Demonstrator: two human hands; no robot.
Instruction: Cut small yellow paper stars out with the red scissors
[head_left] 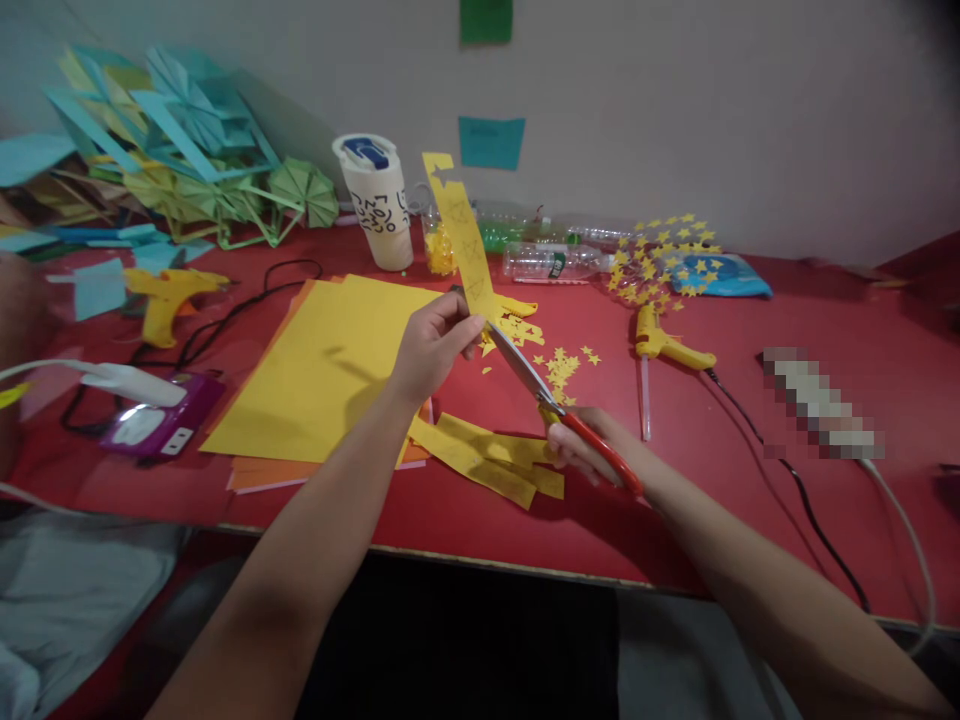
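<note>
Left grip (433, 347) pinches yellow strip (466, 240); scissors (526, 370) in right grip (580, 456) apparently touching.

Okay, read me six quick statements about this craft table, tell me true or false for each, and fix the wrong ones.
1. The left hand holds a yellow paper strip, and the right hand holds red-handled scissors. True.
2. The strip's upper end is uncut. False: a star-shaped gap shows near its top.
3. Small loose stars lie on the red table. True.
4. The white tumbler lies on its side. False: it stands upright.
5. A yellow glue gun lies right of the loose stars. True.
6. The purple power socket sits at the right. False: it sits at the left.
</note>
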